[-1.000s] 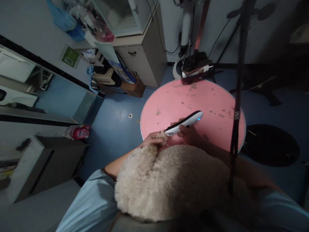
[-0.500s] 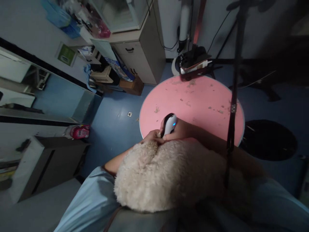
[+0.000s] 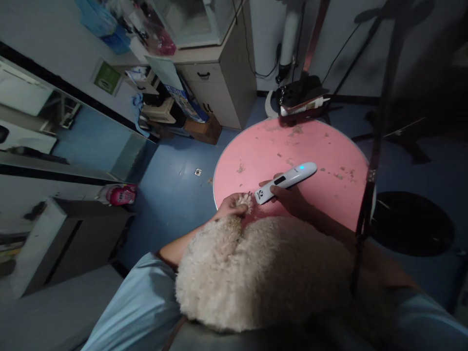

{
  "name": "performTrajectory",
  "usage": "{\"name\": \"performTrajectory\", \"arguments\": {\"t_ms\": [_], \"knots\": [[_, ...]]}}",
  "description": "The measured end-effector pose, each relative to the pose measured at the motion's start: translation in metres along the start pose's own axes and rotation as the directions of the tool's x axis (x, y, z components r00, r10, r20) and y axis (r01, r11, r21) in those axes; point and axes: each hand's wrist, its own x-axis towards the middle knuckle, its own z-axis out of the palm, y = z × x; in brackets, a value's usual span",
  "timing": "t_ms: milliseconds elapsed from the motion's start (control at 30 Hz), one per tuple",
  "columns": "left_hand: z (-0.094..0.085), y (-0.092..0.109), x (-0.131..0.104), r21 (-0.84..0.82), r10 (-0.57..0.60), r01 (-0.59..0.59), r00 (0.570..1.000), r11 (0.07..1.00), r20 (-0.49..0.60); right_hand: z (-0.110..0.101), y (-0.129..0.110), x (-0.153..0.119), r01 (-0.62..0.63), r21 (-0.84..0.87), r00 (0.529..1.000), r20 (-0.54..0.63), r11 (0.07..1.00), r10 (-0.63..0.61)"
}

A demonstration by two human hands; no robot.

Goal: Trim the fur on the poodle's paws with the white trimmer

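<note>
A curly, cream-coloured dog is close in front of me, its back toward my body. My left hand is closed around one of its paws, whose fur and dark claws stick out past my fingers. In my right hand is a white hair clipper with a lit blue dot and a dark panel. The clipper lies slantwise over the table, its blade end pointing left, just right of the paw and seemingly a little apart from it. The dog's head and other legs cannot be made out.
Tufts of cut fur lie on the round pink table. A dark strap hangs at the right, beside a black round stool. At the table's far edge sits a black tool holder. A cabinet stands behind.
My right hand has drawn back to the right and turned the clipper from nearly upright to lying slantwise. The paw in my left hand now shows. The view has shifted slightly.
</note>
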Motion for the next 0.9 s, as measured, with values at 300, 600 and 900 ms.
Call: {"name": "performTrajectory", "arguments": {"t_ms": [300,600,900], "knots": [[-0.001,0.003,0.004,0.068,0.063,-0.062,0.998,0.996,-0.009,0.014,-0.009,-0.007,-0.03,-0.131,0.999,0.026,0.991,0.034],[-0.002,0.004,0.005,0.111,0.074,-0.078,0.996,0.991,0.043,0.013,-0.008,-0.009,0.064,-0.206,0.996,0.078,0.977,-0.048],[0.003,0.008,0.009,0.077,0.063,-0.058,0.996,0.995,-0.064,0.008,0.02,-0.019,0.329,-0.195,0.928,0.248,0.924,-0.278]]}}
